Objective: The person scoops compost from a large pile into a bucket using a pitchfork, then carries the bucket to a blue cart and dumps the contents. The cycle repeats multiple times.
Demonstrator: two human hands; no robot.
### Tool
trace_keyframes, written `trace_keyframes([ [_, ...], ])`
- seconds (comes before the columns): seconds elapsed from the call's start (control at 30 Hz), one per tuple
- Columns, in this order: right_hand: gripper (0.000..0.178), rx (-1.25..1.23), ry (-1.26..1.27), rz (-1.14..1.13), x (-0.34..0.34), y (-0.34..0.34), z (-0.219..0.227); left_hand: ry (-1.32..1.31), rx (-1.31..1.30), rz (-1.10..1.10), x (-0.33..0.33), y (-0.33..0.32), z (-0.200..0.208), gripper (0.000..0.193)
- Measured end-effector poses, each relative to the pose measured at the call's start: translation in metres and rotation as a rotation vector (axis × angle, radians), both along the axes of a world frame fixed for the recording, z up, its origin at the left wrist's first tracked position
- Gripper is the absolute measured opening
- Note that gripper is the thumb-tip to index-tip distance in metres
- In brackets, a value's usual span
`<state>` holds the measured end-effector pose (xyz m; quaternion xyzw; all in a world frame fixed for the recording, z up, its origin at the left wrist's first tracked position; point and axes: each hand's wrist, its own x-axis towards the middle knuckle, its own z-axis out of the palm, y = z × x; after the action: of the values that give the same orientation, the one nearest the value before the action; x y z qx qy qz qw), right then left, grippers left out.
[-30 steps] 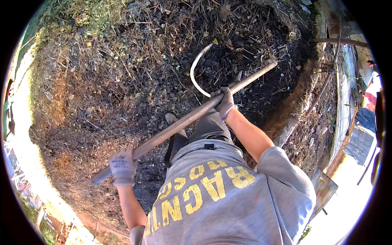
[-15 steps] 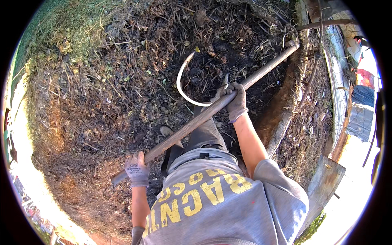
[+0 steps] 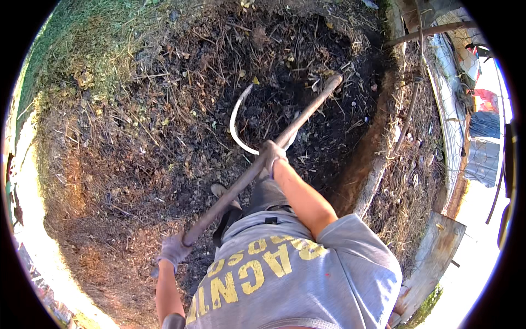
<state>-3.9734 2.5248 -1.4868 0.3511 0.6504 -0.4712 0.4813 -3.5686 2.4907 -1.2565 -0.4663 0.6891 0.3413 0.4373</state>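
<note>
A long wooden pole (image 3: 235, 189), like a tool's handle, slants from the lower left up to the far right. My gloved left hand (image 3: 175, 250) is closed round its lower part. Farther up, my gloved right hand (image 3: 272, 153) is wrapped round the middle. The pole's rounded far end (image 3: 333, 81) is over dark, loose soil. Beside my right hand a thin, pale, curved strip (image 3: 235, 123) bows to the left, partly hidden by the pole and hand. I cannot tell whether it is joined to the pole.
Dry stalks and leaf litter (image 3: 137, 137) cover the ground. A low earthen edge (image 3: 364, 183) runs along the right, with wire mesh (image 3: 452, 109) beyond. A weathered board (image 3: 430, 263) leans at the lower right. My shoe (image 3: 219, 190) shows below the pole.
The pole's far end has swung left and nearer, and its near end has shifted slightly left. My right hand has moved left and a little nearer with it; both hands still grip.
</note>
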Motion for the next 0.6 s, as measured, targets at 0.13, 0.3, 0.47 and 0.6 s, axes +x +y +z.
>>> trace_keyframes([
  [0.13, 0.013, -0.059, 0.034, -0.115, -0.011, 0.002, 0.047, 0.043, -0.189, -0.014, -0.010, 0.021, -0.017, 0.042],
  [0.3, 0.017, -0.392, 0.270, -0.211, -0.104, -0.027, 0.118, 0.410, -0.504, 0.043, -0.062, 0.018, -0.086, 0.043],
  [0.47, 0.017, -0.394, 0.634, -0.114, -0.195, -0.081, 0.153, 0.476, -0.032, 0.155, -0.183, -0.037, -0.065, 0.042],
  [0.6, 0.018, -0.298, 0.404, 0.057, -0.191, -0.102, 0.077, 0.358, -0.048, 0.254, -0.184, -0.027, -0.057, 0.040],
])
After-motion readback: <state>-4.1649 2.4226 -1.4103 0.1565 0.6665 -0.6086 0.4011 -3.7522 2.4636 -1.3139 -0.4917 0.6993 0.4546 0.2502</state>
